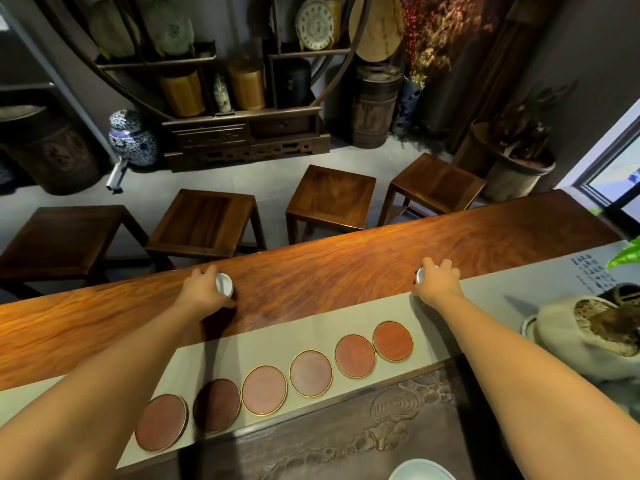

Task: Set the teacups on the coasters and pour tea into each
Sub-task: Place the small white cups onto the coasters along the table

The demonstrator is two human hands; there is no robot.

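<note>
We see columns of black calligraphy on the pale table runner (485, 285) near its right end, too small and blurred to read. No other text we can make out.

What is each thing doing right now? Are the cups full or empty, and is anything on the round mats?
left hand: grips a teacup on the far side of the table.
left teacup: held, white inside, looks empty.
right hand: grips another teacup.
right teacup: held, mostly hidden, contents unclear.
six coasters: in a row on the runner, all bare.
table runner: lying flat.
four stools: nobody sitting on them.
</note>
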